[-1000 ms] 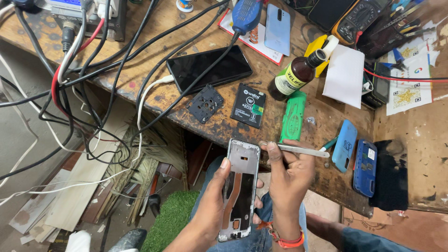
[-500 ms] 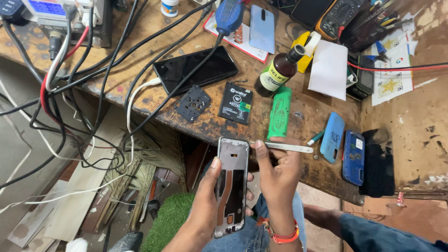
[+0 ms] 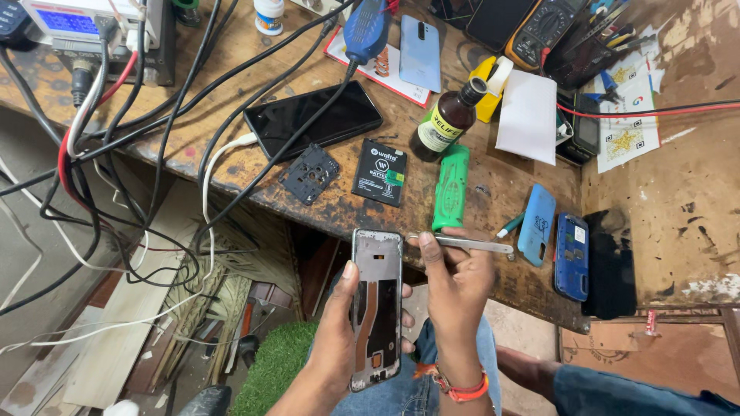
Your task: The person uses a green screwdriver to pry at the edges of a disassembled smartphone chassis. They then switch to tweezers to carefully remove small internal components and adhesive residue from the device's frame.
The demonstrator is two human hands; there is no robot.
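Head view: left hand (image 3: 339,331) holds the phone frame (image 3: 376,308), raised nearer the counter (image 3: 678,216); right hand (image 3: 455,281) keeps pinching tweezers (image 3: 466,243)

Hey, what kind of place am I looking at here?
Most likely a phone repair bench. The left hand holds an opened phone frame, the right hand holds tweezers, and a loose battery and multimeter lie on the worn table.

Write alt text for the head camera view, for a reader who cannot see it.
A person's left hand holds an opened phone frame upright over their lap, while the right hand pinches metal tweezers beside its top edge. Beyond lies a worn wooden workbench with a black phone, a small battery, a brown bottle and tangled cables.
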